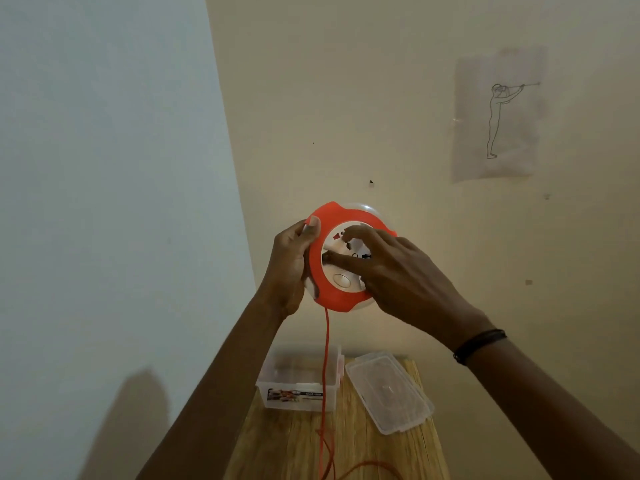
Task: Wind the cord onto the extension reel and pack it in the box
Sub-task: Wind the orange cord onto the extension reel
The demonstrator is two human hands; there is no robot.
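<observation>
round orange-and-white plastic extension reel (332, 296) held above the clear plastic box (298, 396); left hand (291, 268) grips its rim, right hand (405, 275) spread on its face. thin orange cord (325, 358) trailing past the box may snag it.

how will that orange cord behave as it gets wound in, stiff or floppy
Probably floppy: the orange cord hangs straight down from the reel and loops loosely on the table. Likely light, so it may swing or snag.
</observation>
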